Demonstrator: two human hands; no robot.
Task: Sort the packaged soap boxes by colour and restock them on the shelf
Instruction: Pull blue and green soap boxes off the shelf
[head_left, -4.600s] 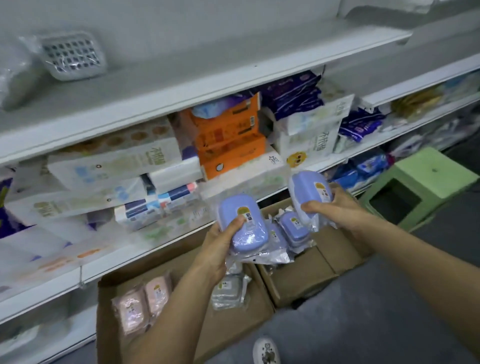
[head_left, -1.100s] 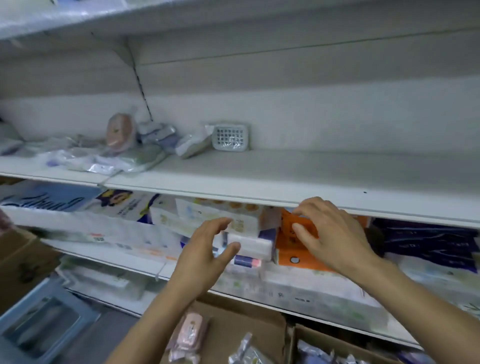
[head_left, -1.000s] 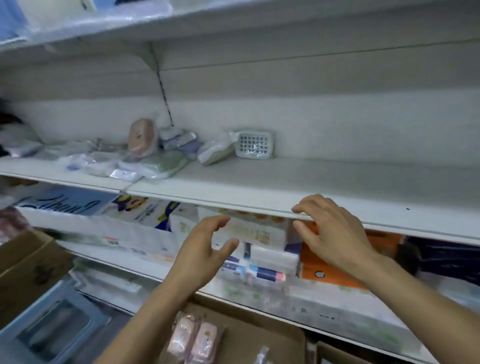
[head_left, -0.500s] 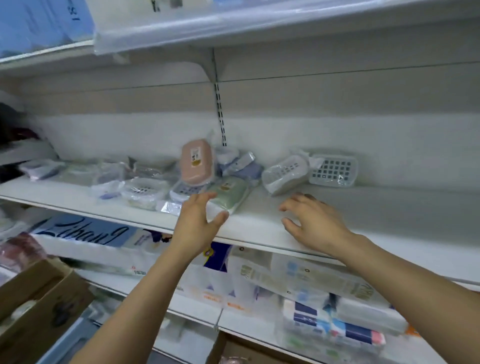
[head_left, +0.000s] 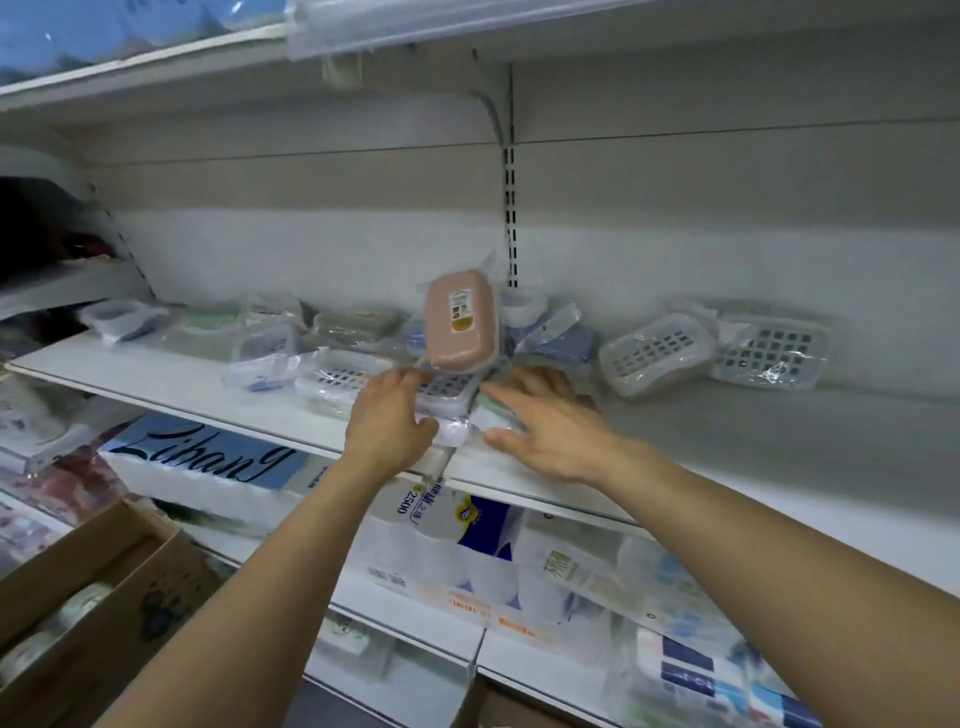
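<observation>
Several plastic-wrapped soap boxes lie in a loose pile on the white shelf (head_left: 779, 447). A pink soap box (head_left: 460, 322) stands upright at the back of the pile. White perforated soap boxes (head_left: 654, 356) lie to its right, and pale green and blue ones to its left and behind it. My left hand (head_left: 389, 423) rests its fingers on a white perforated box (head_left: 448, 391) in front of the pink one, thumb at the box's front edge. My right hand (head_left: 545, 428) lies just to the right, fingers spread and straight over a pale green wrapped box (head_left: 488, 413).
The shelf is bare to the right of the pile. Below it sit tissue packs (head_left: 208, 462) and toilet paper packs (head_left: 467, 525). An open cardboard box (head_left: 88, 587) stands at the lower left. Another shelf edge (head_left: 363, 26) hangs overhead.
The view has risen from the floor boxes to the shelf. Both hands, no longer holding blue soap boxes, have moved up and forward onto the pile below the pink box.
</observation>
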